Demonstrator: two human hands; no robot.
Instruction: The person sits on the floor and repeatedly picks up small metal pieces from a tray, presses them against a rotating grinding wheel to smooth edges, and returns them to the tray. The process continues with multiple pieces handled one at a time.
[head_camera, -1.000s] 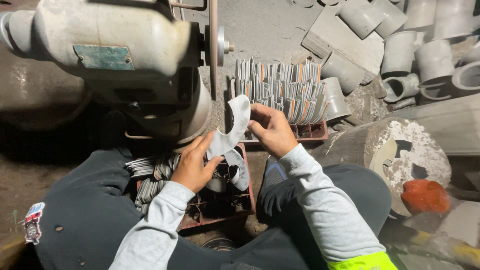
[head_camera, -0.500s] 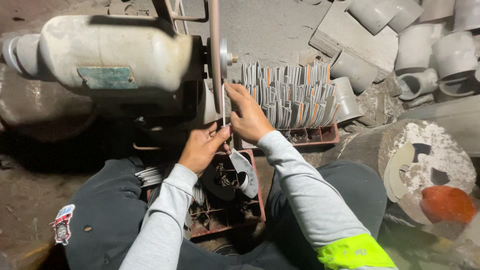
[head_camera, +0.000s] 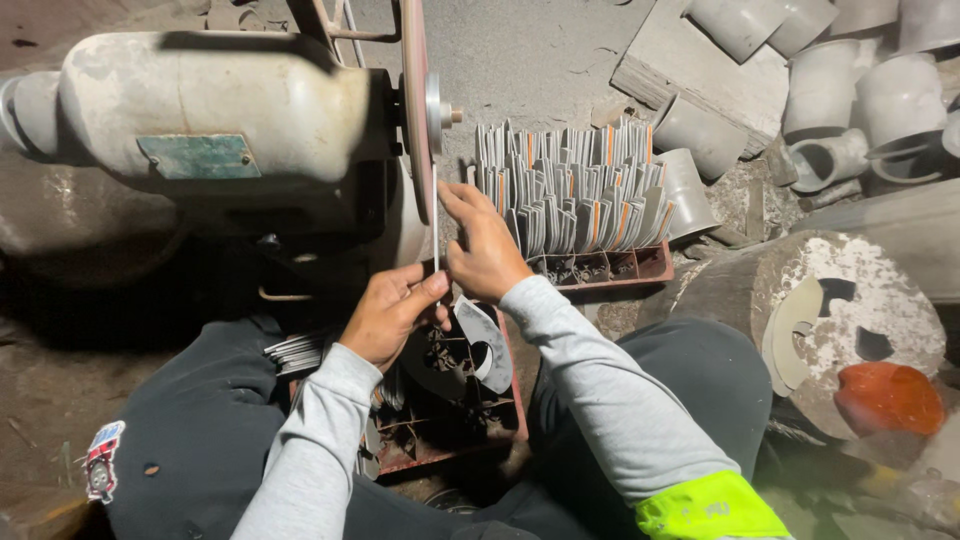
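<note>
Both hands risen to wheel (head_camera: 413, 110) edge; left hand (head_camera: 392, 312), right hand (head_camera: 487, 250) pinch thin blade (head_camera: 436, 225).

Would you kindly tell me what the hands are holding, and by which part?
Both hands, left and right, pinch a thin metal blade edge-on beside the grinding wheel, the left at its lower end.

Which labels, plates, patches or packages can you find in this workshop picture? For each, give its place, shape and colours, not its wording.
Metal plate: on the side of the grey motor housing, upper left; rectangular, worn green.
Patch: on the dark trouser leg, lower left; small picture in blue, red and white.
Cuff band: on the grey sleeve, bottom right; bright yellow-green, with a faint mark too small to read.
No packages, signs or screens show.
</note>
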